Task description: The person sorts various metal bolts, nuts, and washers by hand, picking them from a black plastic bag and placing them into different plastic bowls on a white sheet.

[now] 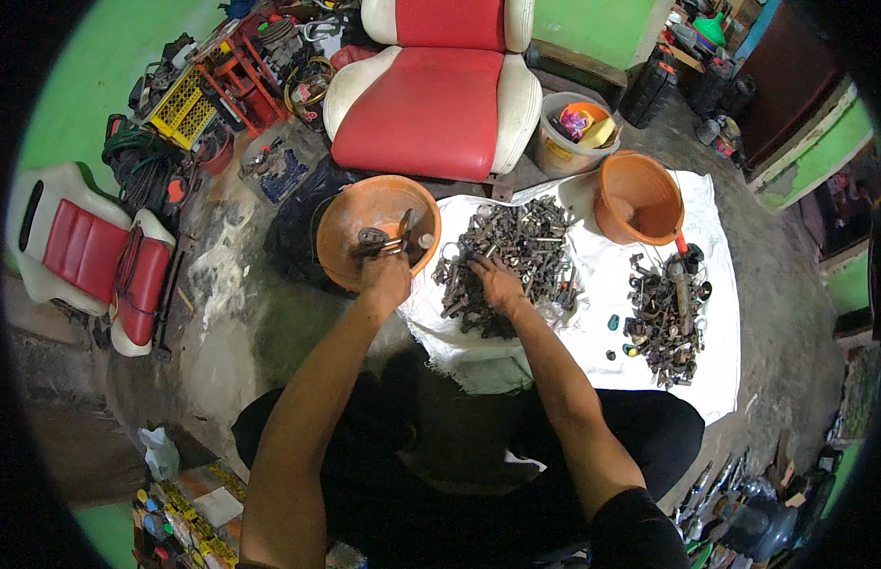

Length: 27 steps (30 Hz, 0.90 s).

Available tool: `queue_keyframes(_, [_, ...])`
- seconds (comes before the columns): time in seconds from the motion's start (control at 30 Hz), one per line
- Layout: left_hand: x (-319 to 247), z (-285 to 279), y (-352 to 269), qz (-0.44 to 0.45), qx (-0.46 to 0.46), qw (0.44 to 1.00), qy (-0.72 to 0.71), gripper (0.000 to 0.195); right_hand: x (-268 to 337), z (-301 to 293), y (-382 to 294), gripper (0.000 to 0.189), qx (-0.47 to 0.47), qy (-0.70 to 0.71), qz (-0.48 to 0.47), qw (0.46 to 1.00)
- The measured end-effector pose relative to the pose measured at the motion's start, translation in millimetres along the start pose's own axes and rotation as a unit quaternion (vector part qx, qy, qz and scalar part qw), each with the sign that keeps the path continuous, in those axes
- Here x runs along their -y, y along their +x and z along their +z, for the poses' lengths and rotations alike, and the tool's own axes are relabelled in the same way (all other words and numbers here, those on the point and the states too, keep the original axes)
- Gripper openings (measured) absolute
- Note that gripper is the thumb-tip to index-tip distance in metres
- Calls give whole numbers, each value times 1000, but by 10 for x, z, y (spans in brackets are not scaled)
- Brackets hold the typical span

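Observation:
My left hand reaches over the near rim of an orange plastic bucket. Dark metal parts show at its fingertips, and it seems to grip them; the fingers are partly hidden. On a white woven sack lies a large heap of bolts and small metal hardware. My right hand rests on the left-middle of this heap, fingers apart, with nothing visible in its grasp. Farther right on the sack is a smaller pile of metal parts.
A second orange bucket stands tilted at the sack's far right. Ahead is a red and white car seat, beside a pale bucket of odds and ends. Another seat lies left. Tools crowd the lower right.

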<state>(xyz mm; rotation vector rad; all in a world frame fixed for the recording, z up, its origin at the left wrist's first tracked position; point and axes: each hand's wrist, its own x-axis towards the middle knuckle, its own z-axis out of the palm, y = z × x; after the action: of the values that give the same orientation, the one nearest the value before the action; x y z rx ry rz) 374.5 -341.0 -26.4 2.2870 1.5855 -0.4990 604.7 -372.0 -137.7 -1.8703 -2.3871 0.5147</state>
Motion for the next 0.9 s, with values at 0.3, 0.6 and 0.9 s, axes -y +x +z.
queue_keyframes(0.3, [-41, 75, -166, 147, -151, 977, -8, 58, 201, -13, 33, 51, 151, -204, 27, 967])
queue_keyframes(0.6, [-237, 12, -181, 136, -91, 985, 50, 61, 54, 137, -2, 37, 89, -230, 15, 969])
queue_keyframes(0.9, [-362, -61, -76, 144, -187, 970, 66, 42, -138, 5, -35, 20, -159, 159, 185, 957])
